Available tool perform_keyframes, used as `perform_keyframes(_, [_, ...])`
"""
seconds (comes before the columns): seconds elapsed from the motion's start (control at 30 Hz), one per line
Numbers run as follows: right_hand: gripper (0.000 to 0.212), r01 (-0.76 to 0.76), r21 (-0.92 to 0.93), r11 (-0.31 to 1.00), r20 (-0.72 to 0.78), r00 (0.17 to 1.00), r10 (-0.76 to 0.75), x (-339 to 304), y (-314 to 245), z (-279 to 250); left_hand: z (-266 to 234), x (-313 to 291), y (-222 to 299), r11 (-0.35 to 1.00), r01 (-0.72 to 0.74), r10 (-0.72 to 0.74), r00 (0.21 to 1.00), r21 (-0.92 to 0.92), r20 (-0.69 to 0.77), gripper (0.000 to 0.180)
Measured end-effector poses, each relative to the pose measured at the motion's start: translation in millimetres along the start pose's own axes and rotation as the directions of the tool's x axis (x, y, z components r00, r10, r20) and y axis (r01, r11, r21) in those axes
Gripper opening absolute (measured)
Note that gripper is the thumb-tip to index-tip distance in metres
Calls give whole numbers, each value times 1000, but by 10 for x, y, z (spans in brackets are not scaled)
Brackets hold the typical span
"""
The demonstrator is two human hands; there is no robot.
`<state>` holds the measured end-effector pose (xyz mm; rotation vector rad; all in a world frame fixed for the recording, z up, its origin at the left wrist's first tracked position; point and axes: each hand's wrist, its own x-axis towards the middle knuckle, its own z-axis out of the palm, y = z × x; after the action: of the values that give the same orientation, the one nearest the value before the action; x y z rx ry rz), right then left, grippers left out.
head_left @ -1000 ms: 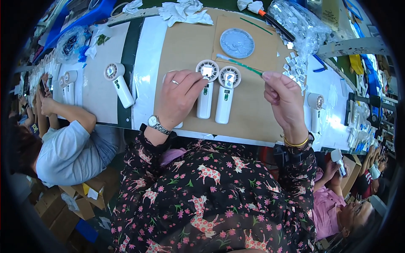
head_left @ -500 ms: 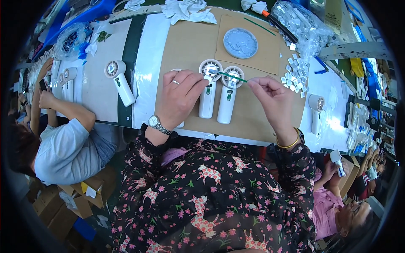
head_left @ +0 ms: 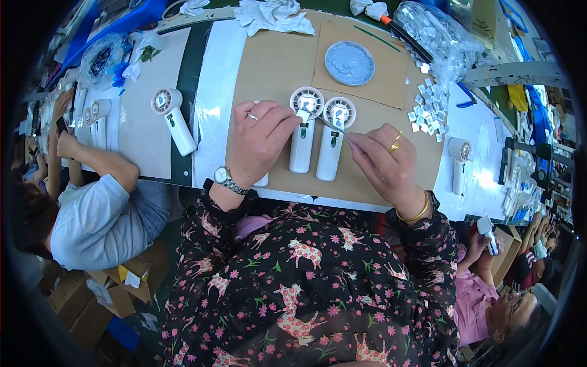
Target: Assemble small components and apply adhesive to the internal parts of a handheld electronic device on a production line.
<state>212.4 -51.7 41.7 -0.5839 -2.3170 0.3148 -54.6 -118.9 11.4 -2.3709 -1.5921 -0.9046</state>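
Note:
Two white handheld fans lie side by side on the brown board, the left fan [head_left: 300,150] and the right fan [head_left: 326,156]. My left hand [head_left: 260,144] is closed, its fingertips pinching a small white square piece [head_left: 302,114] at the lower edge of the left fan's round head. A third white fan [head_left: 262,181] is mostly hidden under that hand. Between thumb and fingers my right hand [head_left: 388,165] pinches a thin stick [head_left: 333,126]. The stick slants up-left across the right fan, its tip near the gap between the two heads. Grey smears show inside both heads.
A round dish [head_left: 349,63] of grey paste sits on cardboard [head_left: 391,92], beside a green stick [head_left: 377,38]. Small white square tiles [head_left: 430,110] lie scattered at right, below a clear plastic bag [head_left: 437,37]. Another fan [head_left: 174,119] lies at left. Co-workers sit on both sides.
My right hand has moved down and turned, lowering the stick from the left fan's head towards the lower edge of the right one. The left hand stays nearly still.

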Motion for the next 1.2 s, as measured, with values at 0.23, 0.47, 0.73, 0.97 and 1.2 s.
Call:
perform_keyframes(0.23, [30, 73, -21, 997, -6, 997, -73, -102, 35, -50, -6, 34, 19, 1000, 24, -24, 999, 3, -22, 17])
perform_keyframes(0.47, [29, 108, 26, 994, 26, 994, -108, -164, 10, -46, 61, 16, 29, 993, 113, -108, 986, 33, -124, 24])
perform_keyframes(0.73, [15, -667, 530, 525, -3, 617, 787, -155, 207, -49, -229, -37, -28, 957, 285, -289, 954, -62, -83, 35])
perform_keyframes(0.97, [20, -722, 556, 410, -76, 448, 891, -166, 845, -248, -274, -4, -170, 937, 289, -277, 957, -196, 83, 34])
perform_keyframes(1.2, [24, -762, 370, 532, -152, 515, 843, -190, 1169, -222, -98, 60, -114, 945, 247, -227, 967, -212, 115, 27])
